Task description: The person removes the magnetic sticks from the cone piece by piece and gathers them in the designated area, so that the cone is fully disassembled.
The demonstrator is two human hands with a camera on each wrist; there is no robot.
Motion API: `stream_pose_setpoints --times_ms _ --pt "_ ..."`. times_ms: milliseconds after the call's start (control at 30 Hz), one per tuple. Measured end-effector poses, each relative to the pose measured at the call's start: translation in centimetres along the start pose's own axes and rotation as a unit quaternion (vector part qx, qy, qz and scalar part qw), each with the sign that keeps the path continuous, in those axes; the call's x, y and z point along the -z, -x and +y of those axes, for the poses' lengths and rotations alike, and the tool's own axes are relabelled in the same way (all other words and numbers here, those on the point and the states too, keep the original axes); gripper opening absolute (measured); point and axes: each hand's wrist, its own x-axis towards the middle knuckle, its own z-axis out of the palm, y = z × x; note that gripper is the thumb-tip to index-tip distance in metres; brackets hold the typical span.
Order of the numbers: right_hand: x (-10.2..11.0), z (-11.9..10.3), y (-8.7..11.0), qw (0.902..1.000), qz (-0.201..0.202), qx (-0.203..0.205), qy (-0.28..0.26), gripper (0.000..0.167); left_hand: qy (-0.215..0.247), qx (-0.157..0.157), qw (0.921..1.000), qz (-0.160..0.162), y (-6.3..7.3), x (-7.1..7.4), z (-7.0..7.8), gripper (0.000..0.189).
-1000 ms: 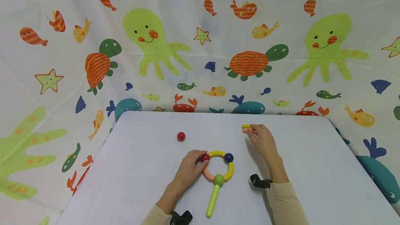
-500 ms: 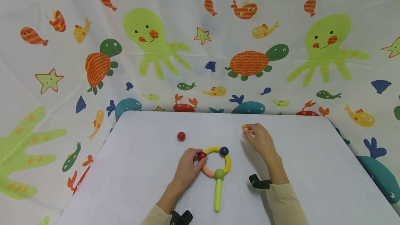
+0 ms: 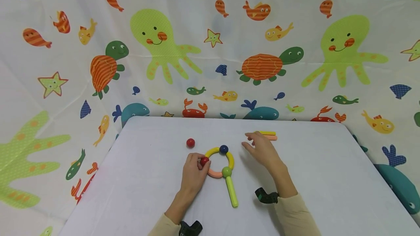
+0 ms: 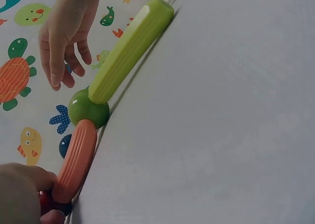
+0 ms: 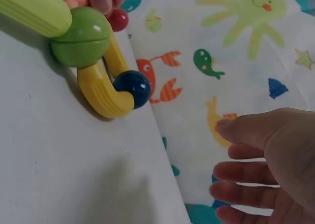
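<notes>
My left hand (image 3: pixel 193 174) pinches the red ball (image 3: pixel 204 161) on the left side of a ring built from magnetic-style toy pieces. The ring joins two yellow curved rods (image 3: pixel 231 161), a dark blue ball (image 3: pixel 224 149), a green ball (image 3: pixel 226 172) and a pink curved rod (image 3: pixel 215 174). A straight light green stick (image 3: pixel 232 192) extends from the green ball towards the near side. My right hand (image 3: pixel 264 152) is to the right of the ring, its fingers loosely bent and holding nothing. In the right wrist view, a gap separates its fingers (image 5: pixel 246 172) from the ring.
A loose red ball (image 3: pixel 190 143) lies beyond my left hand. Behind my right hand, a yellow rod (image 3: pixel 268 133) and a pink rod (image 3: pixel 272 138) lie side by side, partly hidden. The white table (image 3: pixel 137 177) ends at a sea-animal curtain (image 3: pixel 223 54).
My left hand has shifted the ring away and leftward, with its stick swinging to the right. My right hand has left the yellow and pink rods and moved left and nearer.
</notes>
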Motion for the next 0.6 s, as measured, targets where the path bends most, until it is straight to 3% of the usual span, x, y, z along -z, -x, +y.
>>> stream_pose_setpoints --times_ms 300,600 --pt "-1.2 -3.3 0.8 0.9972 -0.075 0.001 0.008 0.063 -0.023 -0.017 0.9996 -0.004 0.0 0.1 0.1 0.027" --pt "-2.9 -4.9 1.3 0.9834 -0.175 -0.015 0.045 0.095 -0.036 -0.078 0.9963 -0.004 0.0 0.0 -0.1 0.027"
